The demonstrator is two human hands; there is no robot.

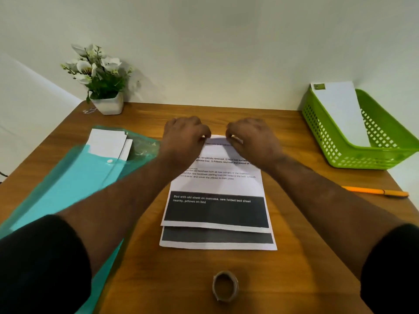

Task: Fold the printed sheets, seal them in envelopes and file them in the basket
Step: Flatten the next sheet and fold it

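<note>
Surface: wooden surface, light wall behind it at 12 o'clock.
Top printed sheet: top printed sheet lies at centre, printed text on its upper part and a dark block with white lettering near its 6 o'clock edge. Its far edge, at 12 o'clock, is between the two hands.
Lower sheet: lower sheet lies under the top one; only a strip with a dark band shows at 6 o'clock.
Left hand: left hand is at the sheet's far left corner, fingers curled and pinching the paper edge.
Right hand: right hand is at the far edge just right of the left hand, fingers curled and pinching the same edge. The two hands are near each other but apart.
Sleeves: dark sleeves at 7 and 5 o'clock, forearms bare.
Basket: green basket at 2 o'clock, by the wall, well apart from the sheets.
Filed envelope: white envelope leans inside the basket, a green mark at its upper left corner.
Folder: teal plastic folder at 9 o'clock, open, partly under the left forearm.
Spare envelopes: blank envelopes lie on the folder at 10 o'clock.
Tape: tape roll stands at 6 o'clock, near the sheets but apart.
Pen: orange pen at 3 o'clock, beyond the right forearm.
Plant: white flowers in a white pot at 11 o'clock, against the wall.
</note>
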